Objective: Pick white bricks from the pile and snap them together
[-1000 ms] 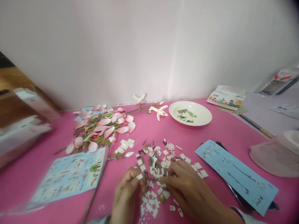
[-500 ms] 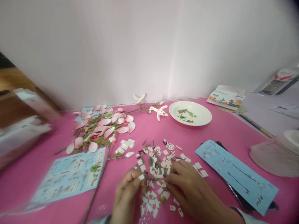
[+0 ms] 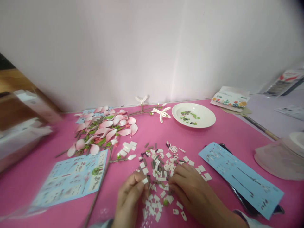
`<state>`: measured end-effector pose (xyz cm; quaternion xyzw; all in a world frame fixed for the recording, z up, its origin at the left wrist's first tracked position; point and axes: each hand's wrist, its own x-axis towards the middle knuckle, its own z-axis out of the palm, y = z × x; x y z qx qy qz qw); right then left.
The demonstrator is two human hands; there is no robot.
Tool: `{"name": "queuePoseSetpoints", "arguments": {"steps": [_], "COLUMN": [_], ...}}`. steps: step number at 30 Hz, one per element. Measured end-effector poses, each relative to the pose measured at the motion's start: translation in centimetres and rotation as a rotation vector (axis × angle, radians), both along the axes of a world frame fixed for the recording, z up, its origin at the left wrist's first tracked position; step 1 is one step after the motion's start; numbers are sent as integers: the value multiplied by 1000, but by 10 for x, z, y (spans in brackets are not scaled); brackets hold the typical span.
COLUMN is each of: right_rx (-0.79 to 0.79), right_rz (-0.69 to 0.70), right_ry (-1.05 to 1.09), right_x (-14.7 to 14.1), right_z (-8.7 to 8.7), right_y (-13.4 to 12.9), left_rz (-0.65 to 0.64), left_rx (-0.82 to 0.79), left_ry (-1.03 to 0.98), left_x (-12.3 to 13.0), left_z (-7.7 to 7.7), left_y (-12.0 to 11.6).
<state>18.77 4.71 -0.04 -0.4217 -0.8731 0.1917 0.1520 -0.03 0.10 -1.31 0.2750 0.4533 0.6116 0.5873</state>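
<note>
Left hand closed, white tile pinched between thumb and fingertips, at the near edge of the loose pieces. Right hand curled, fingertips down among the pieces; cannot tell if it holds one. Pieces lie scattered on the pink mat, around 12 o'clock from the hands. Plate at 1 o'clock, petals at 10, blue sheet at 3. Tiles this small: an edge pinch keeps the face clear.
</note>
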Motion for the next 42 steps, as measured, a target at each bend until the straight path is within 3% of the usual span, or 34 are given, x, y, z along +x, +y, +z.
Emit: {"name": "queuePoseSetpoints", "arguments": {"steps": [4, 8, 13, 17, 33, 42], "right_rx": [-9, 7, 86, 114, 254, 238], "right_rz": [-11, 30, 151, 238, 148, 161], "right_ry": [140, 358, 555, 644, 579, 597], "right_x": [2, 4, 5, 4, 0, -1], "right_z": [-1, -4, 8, 19, 25, 21], "right_y": [-3, -8, -11, -11, -11, -11], "left_rz": [-61, -211, -366, -472, -463, -417], "left_rx": [-62, -106, 52, 119, 187, 185], "left_ry": [-23, 67, 375, 492, 576, 587], "left_x": [0, 0, -2, -5, -12, -14], "left_z": [0, 3, 7, 4, -10, -13], "left_y": [-3, -8, -8, -6, -13, -18]}}
